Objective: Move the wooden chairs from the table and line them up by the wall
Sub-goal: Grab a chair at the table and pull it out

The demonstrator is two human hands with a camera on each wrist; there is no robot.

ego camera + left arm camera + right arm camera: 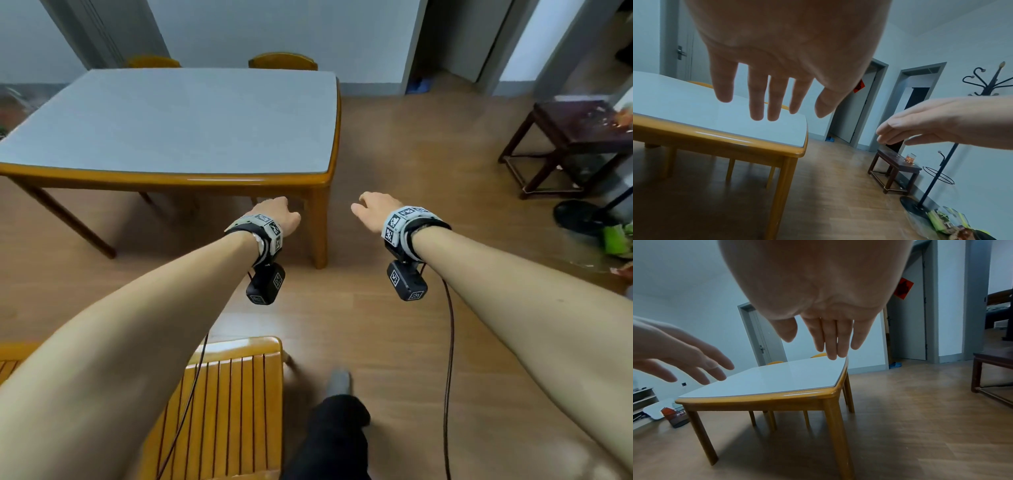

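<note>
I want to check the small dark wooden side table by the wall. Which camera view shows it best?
The left wrist view: the small dark wooden side table appears whole, with legs and top. The head view cuts its right part off; the right wrist view shows only one corner.

Both arms reach forward over the wood floor point(394, 308), palms down, holding nothing. Left hand point(279, 214) hovers in front of the table's near right leg point(320, 229); right hand point(373, 207) beside it, apart, fingers not visible from here. Wrist bands with black-white markers on both wrists. Table point(171, 178) has grey top, orange wood rim. Two wooden chair backs show past its far edge: one far left point(152, 61), one far right point(282, 61). Slatted wooden chair point(233, 404) at bottom, under the left forearm. Dark stool point(561, 144) at right. Person's dark-trousered leg point(332, 435) at bottom centre.
</note>
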